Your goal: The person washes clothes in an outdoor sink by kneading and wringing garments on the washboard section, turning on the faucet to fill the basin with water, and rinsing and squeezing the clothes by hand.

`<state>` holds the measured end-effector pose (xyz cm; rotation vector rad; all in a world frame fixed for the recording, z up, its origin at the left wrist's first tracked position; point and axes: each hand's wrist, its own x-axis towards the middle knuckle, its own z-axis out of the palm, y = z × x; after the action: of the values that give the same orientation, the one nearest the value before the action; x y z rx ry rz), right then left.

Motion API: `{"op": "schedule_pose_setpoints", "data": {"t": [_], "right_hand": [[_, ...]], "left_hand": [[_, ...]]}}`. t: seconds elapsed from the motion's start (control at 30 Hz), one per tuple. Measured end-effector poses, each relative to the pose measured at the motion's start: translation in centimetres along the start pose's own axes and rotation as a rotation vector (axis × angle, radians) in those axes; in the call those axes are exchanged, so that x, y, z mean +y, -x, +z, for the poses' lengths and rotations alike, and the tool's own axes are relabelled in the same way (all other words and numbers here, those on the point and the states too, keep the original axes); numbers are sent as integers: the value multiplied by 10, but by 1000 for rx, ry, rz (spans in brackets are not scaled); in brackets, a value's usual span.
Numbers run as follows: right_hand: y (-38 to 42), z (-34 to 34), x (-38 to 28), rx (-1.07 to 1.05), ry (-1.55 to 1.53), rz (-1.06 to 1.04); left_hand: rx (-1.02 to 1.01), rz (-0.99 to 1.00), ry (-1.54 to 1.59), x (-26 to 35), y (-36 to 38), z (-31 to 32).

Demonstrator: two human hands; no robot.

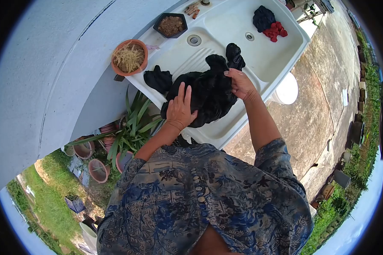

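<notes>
A bunched black cloth [204,95] lies over the ribbed part of the white sink [259,63], near its front edge. Flat on the left side of the cloth rests my left hand [181,108], its fingers spread. My right hand [241,83] pinches the cloth's upper right edge between thumb and fingers. A smaller black piece [158,79] sits at the sink's left rim, and another dark bunch [235,56] lies just above my right hand. Farther off in the basin are a dark cloth [264,18] and a red cloth [275,31], touching each other.
On the sink's left ledge stand a round terracotta pot [130,57] with dry growth and a black hexagonal pot [170,25]. A white bucket [286,89] is right of the sink. Potted plants [134,119] stand below left, beside the wall [51,63].
</notes>
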<state>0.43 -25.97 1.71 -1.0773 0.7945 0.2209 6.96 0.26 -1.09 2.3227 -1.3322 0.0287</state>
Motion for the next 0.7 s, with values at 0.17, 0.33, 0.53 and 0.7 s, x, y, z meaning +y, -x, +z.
{"op": "schedule_pose_setpoints", "data": {"t": [0.17,0.33,0.53,0.7], "right_hand": [[57,59,-7,-194,-359,-259],[51,29,28,29,-180,-170],[20,-39,73,807,693,-314],[36,80,32,457,692,-853]], "left_hand": [[-129,-549,967,-39,-49,21],[189,-475,869,-2,-67,-49],[-302,108,28,9,18,1],[-282,130,-85,35,22,5]]}}
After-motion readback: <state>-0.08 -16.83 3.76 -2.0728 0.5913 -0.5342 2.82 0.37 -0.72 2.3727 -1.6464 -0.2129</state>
